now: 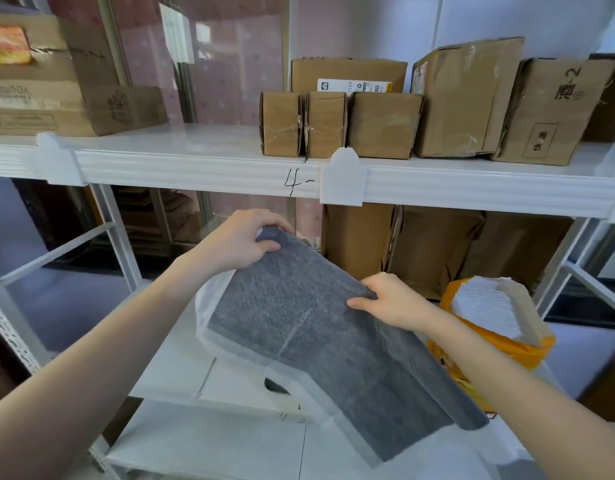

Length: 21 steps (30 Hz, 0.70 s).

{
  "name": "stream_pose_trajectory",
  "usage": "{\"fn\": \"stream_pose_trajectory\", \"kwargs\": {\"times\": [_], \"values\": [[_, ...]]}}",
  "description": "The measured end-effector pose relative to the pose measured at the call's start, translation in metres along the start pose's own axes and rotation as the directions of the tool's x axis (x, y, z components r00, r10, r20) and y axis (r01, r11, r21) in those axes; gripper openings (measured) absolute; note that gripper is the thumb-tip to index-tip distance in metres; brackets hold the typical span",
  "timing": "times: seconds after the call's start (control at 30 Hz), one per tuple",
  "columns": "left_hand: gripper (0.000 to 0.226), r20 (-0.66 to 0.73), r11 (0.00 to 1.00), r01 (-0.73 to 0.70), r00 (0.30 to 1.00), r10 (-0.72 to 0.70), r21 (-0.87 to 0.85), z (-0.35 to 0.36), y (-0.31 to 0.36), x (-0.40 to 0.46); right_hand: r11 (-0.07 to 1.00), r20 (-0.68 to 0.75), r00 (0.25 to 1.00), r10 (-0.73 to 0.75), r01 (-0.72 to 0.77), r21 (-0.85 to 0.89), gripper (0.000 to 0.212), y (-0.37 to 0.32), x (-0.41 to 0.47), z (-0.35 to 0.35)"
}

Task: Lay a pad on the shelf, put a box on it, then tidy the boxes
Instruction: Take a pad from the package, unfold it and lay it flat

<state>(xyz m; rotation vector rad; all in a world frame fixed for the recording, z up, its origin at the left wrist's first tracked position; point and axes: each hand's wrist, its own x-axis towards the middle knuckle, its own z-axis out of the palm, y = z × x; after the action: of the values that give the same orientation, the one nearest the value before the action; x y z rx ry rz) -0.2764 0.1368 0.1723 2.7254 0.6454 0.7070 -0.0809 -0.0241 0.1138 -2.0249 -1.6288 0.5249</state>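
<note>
A: What is held, and how?

B: A grey pad [330, 327] with a white border is gripped by both hands. The far corner is pinched by the left hand [242, 242], fingers [268, 244] curled shut over the edge. The right edge is clamped by the right hand [385, 299], thumb on top and the remaining fingers tucked beneath, closed on the fabric

A: Where is the pad placed?

B: It is held in the air, tilted, in front of the lower shelf [167, 368], with its near end hanging down toward the viewer. It is not laid flat on any surface

A: And the boxes?

B: A row of cardboard boxes [385, 124] is seen on the upper shelf [195, 168], to the far right. Three small ones are lined up at the front edge, touching each other; larger ones are stood to their right and behind. A handwritten "4-" is marked on the front rail of that shelf. More boxes [434, 247] are stored below it, at the far right. An orange bag [489, 327] with white contents is seen just to the right of the right hand
</note>
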Motion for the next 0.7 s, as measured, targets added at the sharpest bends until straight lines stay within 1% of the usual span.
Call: {"fn": "stream_pose_trajectory", "kwargs": {"times": [0.13,0.17,0.23,0.3,0.33,0.4,0.47,0.5,0.53,0.57,0.63,0.7], "values": [[0.016,-0.052,0.997,0.044,0.998,-0.042,0.057,0.007,-0.007,0.003,1.0,0.067,0.998,-0.005,0.004,0.014,0.035,-0.001,-0.002,-0.007],[0.014,-0.058,0.996,0.054,0.997,-0.05,0.071,0.007,-0.009,0.003,1.0,0.078,0.997,-0.001,0.001,-0.001,0.035,-0.002,-0.003,-0.009],[0.011,-0.076,0.993,0.078,0.995,-0.071,0.088,0.006,-0.011,0.005,0.999,0.07,0.998,0.0,0.003,-0.042,0.028,-0.004,-0.006,-0.015],[0.012,-0.104,0.985,0.11,0.99,-0.096,0.132,0.007,-0.014,0.006,0.999,0.069,0.998,-0.01,0.014,-0.048,0.027,-0.007,-0.008,-0.02],[0.014,-0.127,0.977,0.124,0.987,-0.103,0.172,0.009,-0.015,0.006,0.999,0.078,0.997,-0.017,0.019,-0.03,0.027,-0.008,-0.009,-0.022],[0.023,-0.223,0.956,0.153,0.97,-0.096,0.251,0.016,-0.016,0.005,0.998,0.112,0.993,-0.041,0.035,0.053,0.025,-0.01,-0.012,-0.025],[0.04,-0.325,0.946,0.198,0.94,-0.109,0.257,0.026,-0.01,0.003,0.987,0.109,0.991,-0.083,0.066,0.149,0.024,-0.014,-0.014,-0.027],[0.045,-0.343,0.948,0.212,0.931,-0.122,0.237,0.032,-0.006,0.001,0.982,0.08,0.991,-0.106,0.092,0.166,0.026,-0.015,-0.014,-0.027],[0.046,-0.33,0.955,0.206,0.935,-0.128,0.212,0.039,-0.001,0.0,0.979,0.044,0.991,-0.126,0.117,0.167,0.026,-0.016,-0.014,-0.027],[0.042,-0.283,0.97,0.173,0.952,-0.12,0.173,0.045,0.004,-0.001,0.978,0.005,0.99,-0.138,0.136,0.158,0.023,-0.017,-0.013,-0.027],[0.028,-0.117,0.997,0.071,0.991,-0.069,0.012,0.056,0.019,-0.003,0.978,-0.063,0.985,-0.158,0.165,0.126,0.019,-0.019,-0.011,-0.026],[0.024,0.077,0.98,0.052,0.996,-0.038,-0.192,0.061,0.041,-0.008,0.98,-0.113,0.979,-0.168,0.178,0.09,0.021,-0.02,-0.009,-0.025]]}}
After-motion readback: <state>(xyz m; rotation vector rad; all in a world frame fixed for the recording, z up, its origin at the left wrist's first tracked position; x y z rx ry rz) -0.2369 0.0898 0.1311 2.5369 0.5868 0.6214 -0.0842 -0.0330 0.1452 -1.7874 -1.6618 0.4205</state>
